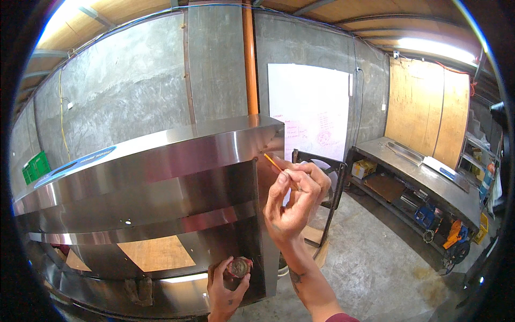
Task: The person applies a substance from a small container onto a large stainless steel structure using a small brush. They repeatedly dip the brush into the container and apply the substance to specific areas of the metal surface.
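A thin orange stick (273, 162), perhaps a fine brush, is pinched between the thumb and fingers of my right hand (295, 201). Its far tip is at the upper right corner of a large shiny stainless steel unit (166, 167), near a few small dark marks; I cannot tell whether it touches. Lower down, my left hand (226, 290) grips a small round open container (240, 267) with reddish sides and dull grey-brown contents. That container is in front of the unit's lower right part. A blue oval label (75, 165) is on the unit's sloping top at the left.
A black metal frame (339, 185) stands just right of the unit. Further right is a steel workbench (370, 144) with tools on its lower shelf. Behind hang a whiteboard (306, 96) and an orange pipe (250, 64). A green crate (35, 167) sits far left.
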Available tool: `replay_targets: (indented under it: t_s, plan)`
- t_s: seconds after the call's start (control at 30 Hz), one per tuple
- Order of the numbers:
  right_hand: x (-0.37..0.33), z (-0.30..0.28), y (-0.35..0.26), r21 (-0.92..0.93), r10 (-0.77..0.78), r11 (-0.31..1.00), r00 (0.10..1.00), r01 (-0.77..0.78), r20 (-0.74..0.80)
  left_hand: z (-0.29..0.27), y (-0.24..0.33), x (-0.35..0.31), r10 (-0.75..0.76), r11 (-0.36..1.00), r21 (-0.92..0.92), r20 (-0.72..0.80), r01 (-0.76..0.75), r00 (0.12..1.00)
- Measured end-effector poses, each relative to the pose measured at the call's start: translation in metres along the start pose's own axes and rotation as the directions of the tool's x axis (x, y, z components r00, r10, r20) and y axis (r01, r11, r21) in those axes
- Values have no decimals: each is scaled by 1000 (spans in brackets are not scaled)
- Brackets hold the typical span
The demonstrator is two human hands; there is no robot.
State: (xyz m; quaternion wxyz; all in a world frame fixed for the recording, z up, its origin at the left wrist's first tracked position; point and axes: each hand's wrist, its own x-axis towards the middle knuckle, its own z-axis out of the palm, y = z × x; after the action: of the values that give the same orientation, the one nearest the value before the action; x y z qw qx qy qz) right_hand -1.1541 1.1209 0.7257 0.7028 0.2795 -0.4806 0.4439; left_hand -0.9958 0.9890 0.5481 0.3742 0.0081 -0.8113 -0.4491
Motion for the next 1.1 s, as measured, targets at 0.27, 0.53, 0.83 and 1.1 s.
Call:
replay_targets:
  t_s: [0.27, 0.53, 0.83, 1.1]
  plan:
    - [-41, -60, -56, 180, 249, 936, 931, -301, 266, -13, 4, 14, 92, 993, 73, -52, -89, 994]
    - [-86, -123, -72, -81, 343, 916, 662, -394, 666, -8, 8, 17, 95, 995, 40, -48, -93, 994]
    - [-96, -119, -65, -132, 258, 961, 613, -243, 747, 5, 4, 14, 143, 989, 17, 17, -144, 990]
    - [-99, -120, -66, -116, 262, 956, 616, -268, 743, 4, 3, 13, 149, 989, 16, 10, -150, 989]
